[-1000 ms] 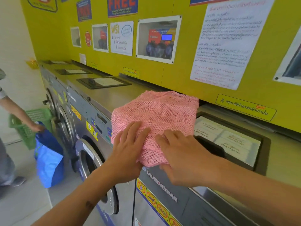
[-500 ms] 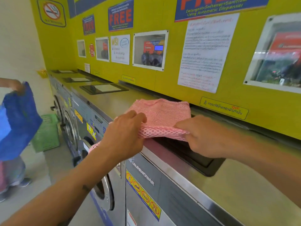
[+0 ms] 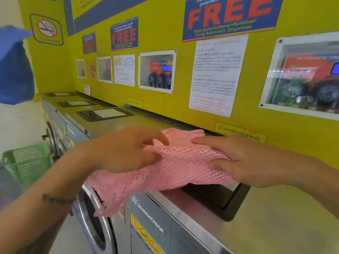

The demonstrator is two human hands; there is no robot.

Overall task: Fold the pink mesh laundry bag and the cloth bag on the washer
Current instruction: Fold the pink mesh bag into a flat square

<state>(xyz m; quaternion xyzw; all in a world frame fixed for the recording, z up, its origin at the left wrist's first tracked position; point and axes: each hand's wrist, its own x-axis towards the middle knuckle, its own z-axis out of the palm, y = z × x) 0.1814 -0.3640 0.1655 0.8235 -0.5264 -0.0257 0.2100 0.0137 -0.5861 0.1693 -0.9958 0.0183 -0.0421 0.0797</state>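
Observation:
The pink mesh laundry bag [image 3: 176,167] lies partly folded on the steel top of the washer [image 3: 266,217], over its dark detergent hatch. One loose end hangs over the washer's front edge, in front of the round door. My left hand [image 3: 124,151] grips the bag's left side with fingers pinched into the mesh. On the bag's right side, my right hand [image 3: 238,160] holds the fabric, thumb under the edge. A blue cloth bag [image 3: 14,70] hangs in the air at the far left; what holds it is out of view.
A row of washers [image 3: 60,129] with round doors runs to the left under a yellow wall [image 3: 165,110] with signs and windows. A green plastic basket [image 3: 25,164] stands on the floor at the left. Closed hatches [image 3: 104,114] lie on the other washer tops.
The bag has been lifted and pulled toward me, and part of it now droops over the washer's front. The blue cloth bag rose at the left. My view has tilted upward.

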